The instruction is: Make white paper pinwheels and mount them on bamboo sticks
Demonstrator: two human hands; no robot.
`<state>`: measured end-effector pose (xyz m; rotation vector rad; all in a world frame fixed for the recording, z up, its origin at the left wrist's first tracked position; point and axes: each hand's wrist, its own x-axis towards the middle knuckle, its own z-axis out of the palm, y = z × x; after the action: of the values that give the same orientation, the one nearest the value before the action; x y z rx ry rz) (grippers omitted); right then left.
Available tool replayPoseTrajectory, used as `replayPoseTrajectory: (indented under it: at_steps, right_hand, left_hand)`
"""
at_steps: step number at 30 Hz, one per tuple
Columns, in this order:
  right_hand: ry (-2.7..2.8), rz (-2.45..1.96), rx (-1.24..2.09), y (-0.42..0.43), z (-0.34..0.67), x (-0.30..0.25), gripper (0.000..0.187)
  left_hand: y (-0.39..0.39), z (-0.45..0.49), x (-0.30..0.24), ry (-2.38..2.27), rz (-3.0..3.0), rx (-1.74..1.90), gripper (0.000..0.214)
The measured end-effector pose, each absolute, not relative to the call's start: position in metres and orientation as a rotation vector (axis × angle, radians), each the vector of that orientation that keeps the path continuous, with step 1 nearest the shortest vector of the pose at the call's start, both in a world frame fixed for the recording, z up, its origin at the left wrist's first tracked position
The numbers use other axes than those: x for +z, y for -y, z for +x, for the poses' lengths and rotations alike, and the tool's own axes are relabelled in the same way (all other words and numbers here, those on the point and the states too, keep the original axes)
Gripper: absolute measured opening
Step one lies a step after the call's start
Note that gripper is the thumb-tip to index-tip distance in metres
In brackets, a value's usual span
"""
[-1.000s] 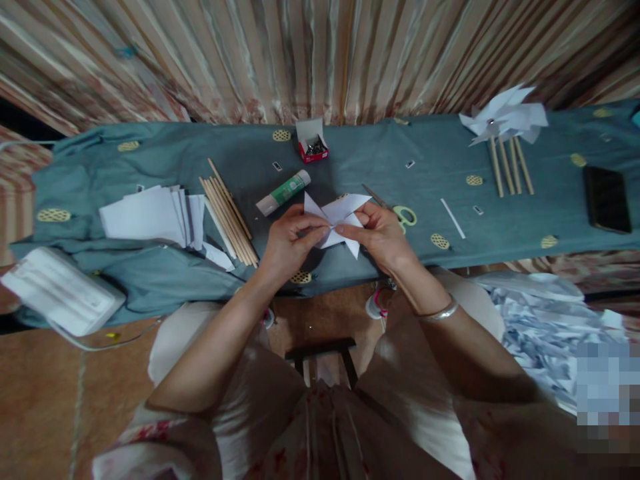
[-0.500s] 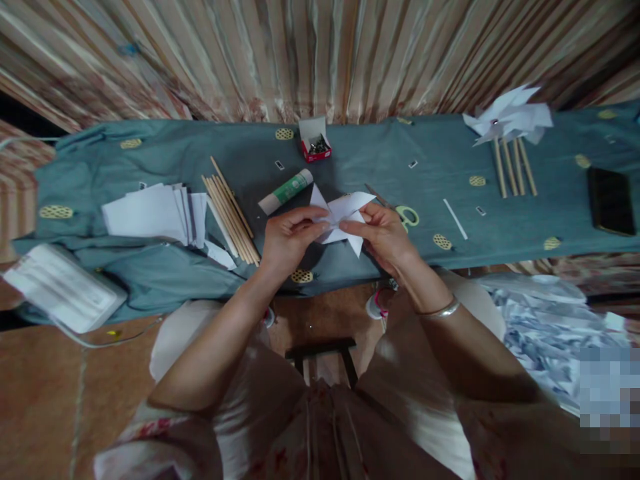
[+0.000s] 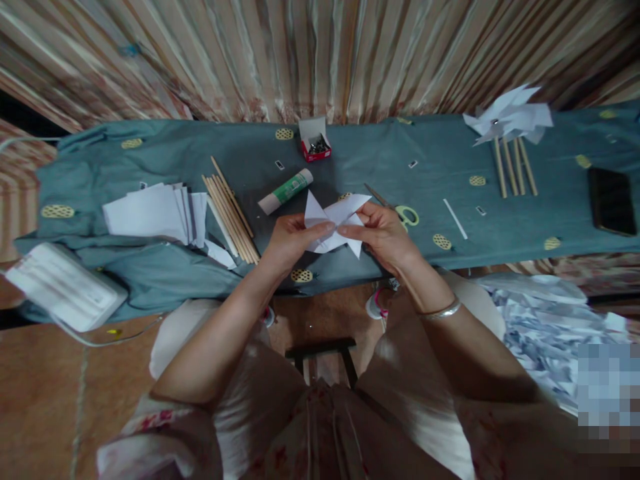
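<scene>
A white paper pinwheel (image 3: 345,208) with pointed folded blades is held between my two hands above the cloth. My left hand (image 3: 295,239) grips its left side, the thumb pressed near the centre. From the other side, my right hand (image 3: 384,233) pinches it, its thumb also at the middle; the fingers behind the paper are hidden. Just beyond my left hand lies a green and white glue stick (image 3: 287,191). Scissors (image 3: 406,215) with light green handles rest right beside my right hand.
Wooden sticks (image 3: 231,217) and stacked white paper (image 3: 150,212) lie at left, near a white power strip (image 3: 67,287). A red box of metal pins (image 3: 316,148) stands at the back. Finished pinwheels (image 3: 515,120) and a phone (image 3: 611,200) are at right, above a bag of paper scraps (image 3: 545,327).
My left thumb has moved in toward the pinwheel's centre, and the left fingers have slid behind the paper. The left blade now lies over those fingers. My right hand stays nearly still.
</scene>
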<state>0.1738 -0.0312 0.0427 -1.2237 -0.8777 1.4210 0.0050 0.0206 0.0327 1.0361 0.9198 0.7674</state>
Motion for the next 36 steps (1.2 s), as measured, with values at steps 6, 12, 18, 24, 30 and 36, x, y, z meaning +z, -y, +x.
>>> replayPoseTrajectory:
  at_steps: [6, 12, 18, 24, 30, 36]
  right_hand:
    - [0.911, -1.245, 1.389, 0.031, 0.173, 0.040, 0.048]
    - [0.948, -1.279, 1.195, 0.031, 0.167, 0.035, 0.063]
    - [1.148, -1.410, 0.754, 0.036, 0.171, 0.028, 0.073]
    - [1.417, -1.445, 0.525, 0.047, 0.172, 0.045, 0.042]
    - [1.560, -1.446, 0.520, 0.051, 0.168, 0.053, 0.012]
    - [1.566, -1.480, 0.445, 0.047, 0.170, 0.047, 0.008]
  left_hand:
    - [-0.020, 0.006, 0.029, -0.938, 1.057, 0.799, 0.030]
    - [-0.019, 0.010, 0.027, -0.951, 0.974, 0.861, 0.027]
    - [-0.021, 0.012, 0.026, -0.925, 0.825, 0.891, 0.030]
    - [-0.023, 0.010, 0.027, -0.930, 0.792, 0.895, 0.024]
    - [-0.022, 0.011, 0.028, -0.929, 0.812, 0.907, 0.026]
    - [-0.019, 0.012, 0.030, -0.956, 0.897, 0.991, 0.026]
